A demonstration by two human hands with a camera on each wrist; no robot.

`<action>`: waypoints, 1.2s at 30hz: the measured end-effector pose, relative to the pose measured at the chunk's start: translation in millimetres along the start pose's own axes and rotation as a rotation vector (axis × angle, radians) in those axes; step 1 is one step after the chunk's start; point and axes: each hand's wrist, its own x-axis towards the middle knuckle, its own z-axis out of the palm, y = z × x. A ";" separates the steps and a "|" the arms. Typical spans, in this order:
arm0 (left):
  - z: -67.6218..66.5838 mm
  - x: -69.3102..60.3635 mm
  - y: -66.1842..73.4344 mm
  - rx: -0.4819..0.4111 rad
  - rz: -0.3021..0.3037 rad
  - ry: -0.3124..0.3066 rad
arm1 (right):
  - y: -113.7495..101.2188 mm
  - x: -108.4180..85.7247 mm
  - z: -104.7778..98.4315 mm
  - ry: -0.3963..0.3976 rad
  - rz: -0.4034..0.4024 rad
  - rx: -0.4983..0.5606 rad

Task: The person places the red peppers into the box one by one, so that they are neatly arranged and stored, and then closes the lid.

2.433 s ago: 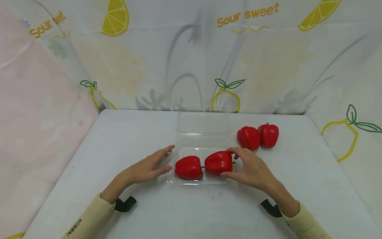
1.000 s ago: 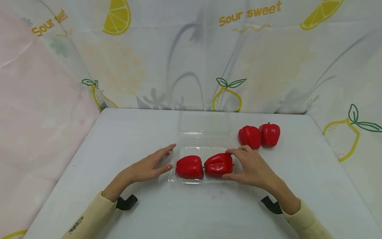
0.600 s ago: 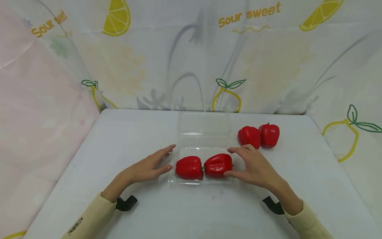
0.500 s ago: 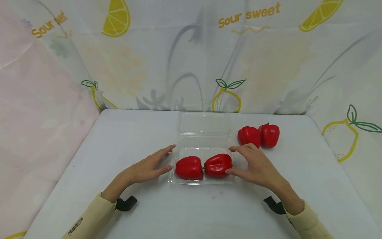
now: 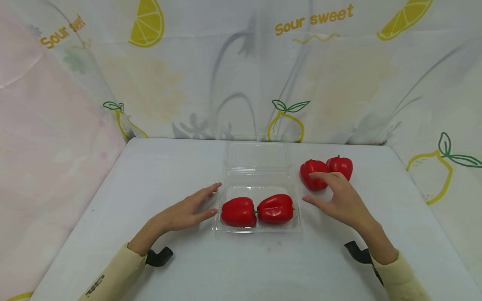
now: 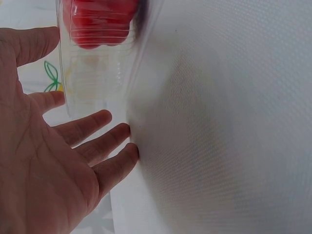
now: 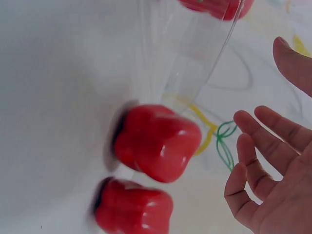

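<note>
Two red bell peppers lie on their sides in a clear plastic clamshell box (image 5: 260, 229), the left pepper (image 5: 239, 212) and the right pepper (image 5: 275, 209) meeting at a green stem. My left hand (image 5: 184, 213) is spread at the box's left edge; in the left wrist view its thumb and fingertips are at or close to the clear wall. My right hand (image 5: 344, 202) is off the box, holding nothing, its fingers loosely bent. It hovers near two more bell peppers on the table, the nearer one (image 5: 308, 173) partly covered by the fingers, the farther one (image 5: 340, 165) beside it.
The box's lid (image 5: 257, 155) lies folded back toward the rear of the white table (image 5: 169, 167). Behind the table hangs a cloth (image 5: 233, 62) printed with lemons. A black strap piece (image 5: 160, 256) sticks out at the left wrist.
My right hand has let go of the right pepper in the box and moved right and away from me, toward the two peppers on the table. The left hand stays put.
</note>
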 end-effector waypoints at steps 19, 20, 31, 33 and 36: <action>1.5 -0.8 -1.1 -0.010 -0.006 -0.004 | 47.7 4.9 -16.6 0.106 -0.011 -0.026; 1.5 -0.9 -1.1 -0.011 -0.006 -0.003 | 49.7 5.3 -17.2 0.105 0.000 -0.030; 1.9 -0.5 -0.7 -0.002 -0.005 0.000 | 65.6 10.0 -18.4 0.115 0.031 -0.054; 1.6 -0.4 -0.5 -0.004 -0.004 0.001 | 68.6 11.1 -18.3 0.113 0.026 -0.065; 1.2 -0.2 -0.1 -0.010 0.000 0.000 | 73.3 12.4 -19.2 0.113 0.027 -0.074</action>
